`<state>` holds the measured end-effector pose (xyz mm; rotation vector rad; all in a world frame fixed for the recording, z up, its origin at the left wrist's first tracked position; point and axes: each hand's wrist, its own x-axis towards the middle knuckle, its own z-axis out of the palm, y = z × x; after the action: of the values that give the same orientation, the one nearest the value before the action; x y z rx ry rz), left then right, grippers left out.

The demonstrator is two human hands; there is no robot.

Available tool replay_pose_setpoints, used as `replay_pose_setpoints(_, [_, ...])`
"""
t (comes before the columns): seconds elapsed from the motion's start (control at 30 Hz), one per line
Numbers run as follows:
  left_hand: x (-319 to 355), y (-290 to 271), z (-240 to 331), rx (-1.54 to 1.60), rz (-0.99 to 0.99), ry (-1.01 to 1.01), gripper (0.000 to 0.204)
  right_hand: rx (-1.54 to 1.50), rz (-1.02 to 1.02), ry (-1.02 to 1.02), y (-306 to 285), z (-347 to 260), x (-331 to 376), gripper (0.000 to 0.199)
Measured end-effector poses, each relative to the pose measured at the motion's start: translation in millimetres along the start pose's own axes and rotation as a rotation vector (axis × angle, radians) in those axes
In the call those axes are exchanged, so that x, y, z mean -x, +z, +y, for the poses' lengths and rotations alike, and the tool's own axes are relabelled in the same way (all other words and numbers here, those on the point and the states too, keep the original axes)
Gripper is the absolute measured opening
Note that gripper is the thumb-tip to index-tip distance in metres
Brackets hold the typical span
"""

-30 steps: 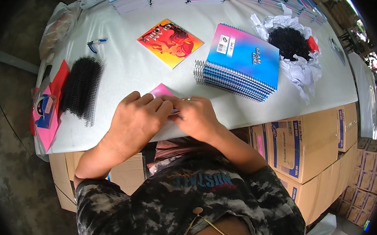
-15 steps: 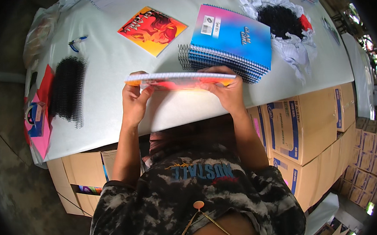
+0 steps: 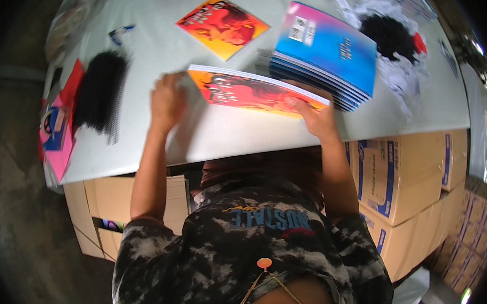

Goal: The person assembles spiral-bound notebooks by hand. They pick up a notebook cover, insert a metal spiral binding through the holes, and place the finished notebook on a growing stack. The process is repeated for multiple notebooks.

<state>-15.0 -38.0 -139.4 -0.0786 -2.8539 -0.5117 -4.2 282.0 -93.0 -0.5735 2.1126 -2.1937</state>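
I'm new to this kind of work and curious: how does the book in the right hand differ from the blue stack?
Colour: the held book is red, orange and yellow; the blue stack has a blue top cover with pink.
Pose: the held book is tilted up in the right hand; the blue stack lies on the table.
Thickness: the held book is thin; the blue stack is several notebooks high.
Both show bright printed covers.

Left hand [image 3: 168, 103] comes off the notebook [image 3: 245, 88], blurring at its nine o'clock — the once-level book now slanting ten to four.
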Motion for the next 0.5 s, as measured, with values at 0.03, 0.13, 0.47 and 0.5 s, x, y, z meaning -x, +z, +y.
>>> replay_pose_setpoints(0.03, [-8.5, -11.2, -24.9, -0.089, 0.169, -0.052, 0.032, 0.068, -0.002, -0.041, 0.0, 2.5, -0.8, 0.024])
replay_pose_setpoints(0.13, [-21.5, -38.2, -80.6, -0.638, 0.327, -0.441, 0.040, 0.007, -0.016, -0.028, 2.1, 5.2, 1.2, 0.026])
replay_pose_setpoints(0.47, [-17.2, -63.2, -114.2, -0.175, 0.395, -0.394, 0.030, -0.012, 0.017, -0.109, 6.9, 4.2, 0.4, 0.028])
replay_pose_setpoints(0.5, [-20.1, -72.7, -112.2, 0.037, 0.385, -0.504, 0.032, -0.021, 0.024, -0.117, 8.1, 4.3, 1.0, 0.029])
